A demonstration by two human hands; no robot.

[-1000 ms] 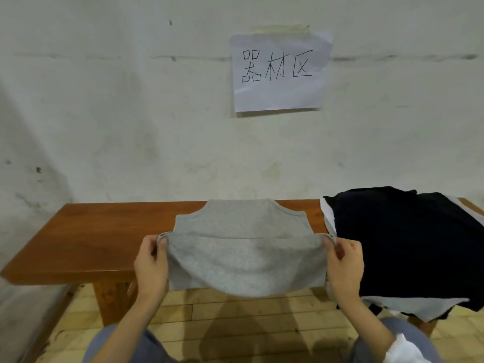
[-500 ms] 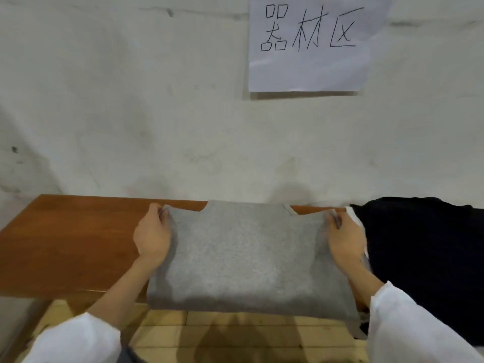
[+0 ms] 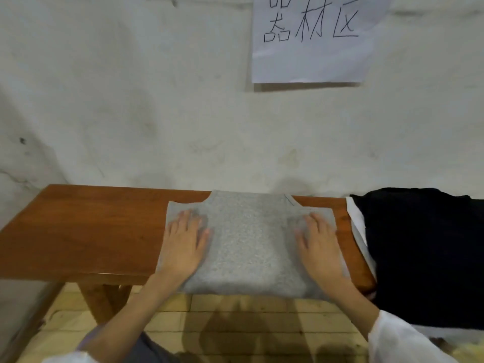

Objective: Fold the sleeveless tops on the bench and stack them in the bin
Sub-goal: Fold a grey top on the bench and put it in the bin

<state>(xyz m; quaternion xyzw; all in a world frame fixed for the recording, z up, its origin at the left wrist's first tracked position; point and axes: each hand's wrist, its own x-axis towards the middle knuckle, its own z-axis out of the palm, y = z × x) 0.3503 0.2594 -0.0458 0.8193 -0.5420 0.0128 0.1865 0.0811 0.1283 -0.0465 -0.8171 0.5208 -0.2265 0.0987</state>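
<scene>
Head view: grey top [image 3: 250, 244] lies folded mid-frame on the bench [image 3: 86, 231], left hand [image 3: 184, 243] and right hand [image 3: 320, 244] both flat, pressing it. Dark pile [image 3: 424, 252] crowds the right edge, paper sign [image 3: 314, 40] upper right.

Paper sign [image 3: 311, 58] on the wall gets chopped by the top edge, so its writing is only partly there. The black clothes pile [image 3: 424, 258] runs off the right edge and buries that end of the counter [image 3: 91, 231]. The left hand [image 3: 183, 244] and right hand [image 3: 320, 248] cover bits of the gray top [image 3: 251, 244]; the fingers [image 3: 187, 216] look smeary.
</scene>
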